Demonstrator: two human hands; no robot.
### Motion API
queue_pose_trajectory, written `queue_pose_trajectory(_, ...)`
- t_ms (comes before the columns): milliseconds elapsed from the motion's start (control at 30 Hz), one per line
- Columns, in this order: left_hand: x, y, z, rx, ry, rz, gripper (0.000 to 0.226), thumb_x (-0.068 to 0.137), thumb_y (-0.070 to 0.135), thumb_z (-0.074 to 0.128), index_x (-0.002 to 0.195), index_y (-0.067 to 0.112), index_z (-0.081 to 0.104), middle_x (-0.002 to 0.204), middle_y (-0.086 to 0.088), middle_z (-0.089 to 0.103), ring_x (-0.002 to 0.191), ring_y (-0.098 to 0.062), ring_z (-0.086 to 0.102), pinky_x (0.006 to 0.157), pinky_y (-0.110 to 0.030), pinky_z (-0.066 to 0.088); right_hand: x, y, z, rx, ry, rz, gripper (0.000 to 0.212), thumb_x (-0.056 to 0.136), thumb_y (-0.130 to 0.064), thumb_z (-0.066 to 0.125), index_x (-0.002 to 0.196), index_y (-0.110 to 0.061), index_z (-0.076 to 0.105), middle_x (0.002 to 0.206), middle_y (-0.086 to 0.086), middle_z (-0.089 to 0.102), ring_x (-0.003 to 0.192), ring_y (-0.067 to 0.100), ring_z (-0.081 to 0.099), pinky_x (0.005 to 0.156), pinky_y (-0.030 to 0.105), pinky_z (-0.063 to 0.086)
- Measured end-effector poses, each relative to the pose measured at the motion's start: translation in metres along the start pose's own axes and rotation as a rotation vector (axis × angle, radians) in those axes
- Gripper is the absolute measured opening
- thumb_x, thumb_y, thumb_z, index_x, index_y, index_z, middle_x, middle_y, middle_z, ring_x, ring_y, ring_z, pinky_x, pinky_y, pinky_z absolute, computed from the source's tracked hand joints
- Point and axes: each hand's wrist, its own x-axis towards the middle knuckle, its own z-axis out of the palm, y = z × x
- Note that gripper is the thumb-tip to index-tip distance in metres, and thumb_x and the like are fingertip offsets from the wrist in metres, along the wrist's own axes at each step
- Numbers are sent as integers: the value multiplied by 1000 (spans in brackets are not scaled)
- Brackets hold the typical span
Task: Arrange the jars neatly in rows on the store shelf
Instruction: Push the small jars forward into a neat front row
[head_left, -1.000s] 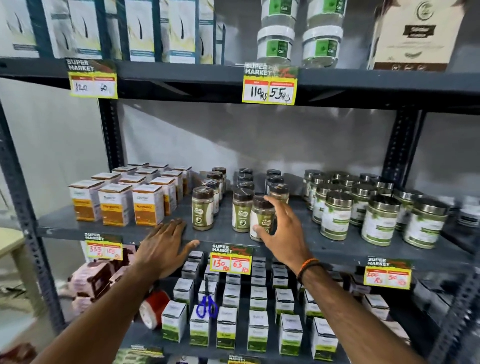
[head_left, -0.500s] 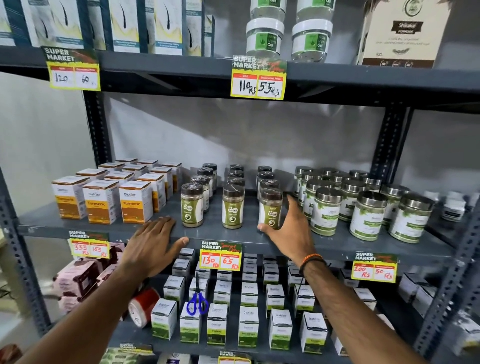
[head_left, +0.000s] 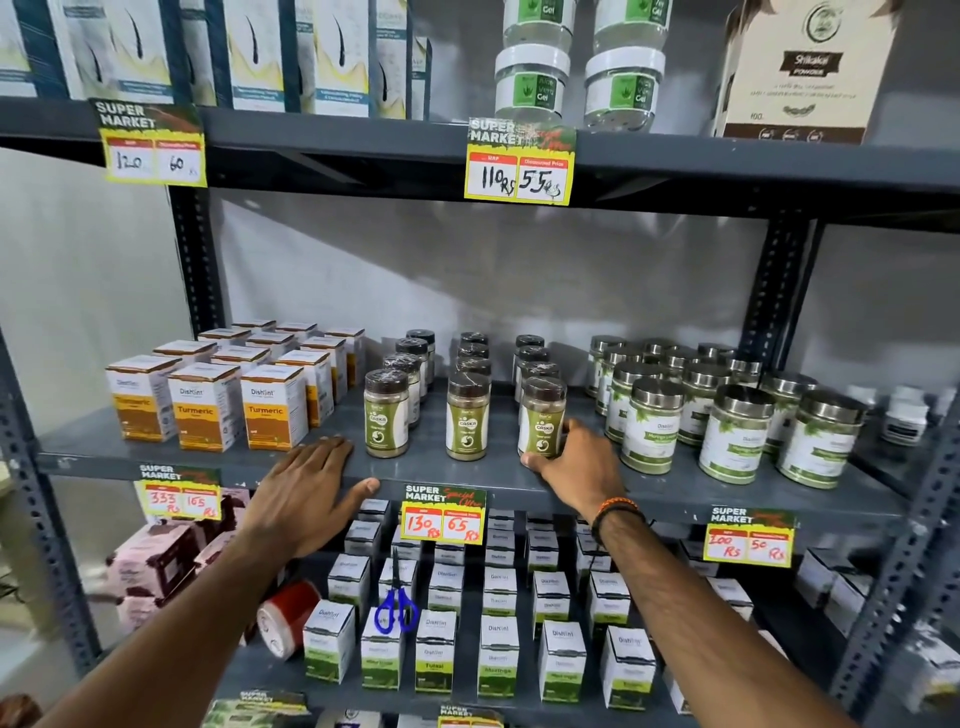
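Standing in 3 rows on the middle shelf (head_left: 457, 475), the brown-lidded jars run from the front edge toward the back. Our right hand (head_left: 576, 467) cups the front jar (head_left: 542, 418) of the right row, thumb and fingers touching its base. Our left hand (head_left: 306, 493) lies spread flat on the shelf's front edge, beside the turmeric boxes (head_left: 208, 405).

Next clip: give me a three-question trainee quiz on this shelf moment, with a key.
1. True or false: the right hand holds the front jar of the rightmost brown-lidded row.
2. Where does the left hand rest? A) on a turmeric box B) flat on the middle shelf's front edge C) on the blue scissors
3. How many rows do the brown-lidded jars form?

Key: 1 true; 2 B; 3 three.
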Motion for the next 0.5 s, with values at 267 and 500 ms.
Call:
queue_pose_trajectory(267,-1,-1,2,-12,15,1,98,94,81,9,155,11,39,160,-13,44,147,-28,40,123,-45,27,-3,-2,-3,7,-14,31,50,76,-50,88,110,-19,69,106,-2,78,92,19,75,80,40,63)
queue_pose_trajectory(500,-2,0,1,-33,13,5,100,93,82,8,156,11,38,161,-13,42,148,-27,39,123,-46,26,0,3,0,3,-9,27,47,76,-49,89,109,-18,73,105,-1,80,90,17,75,81,38,63)
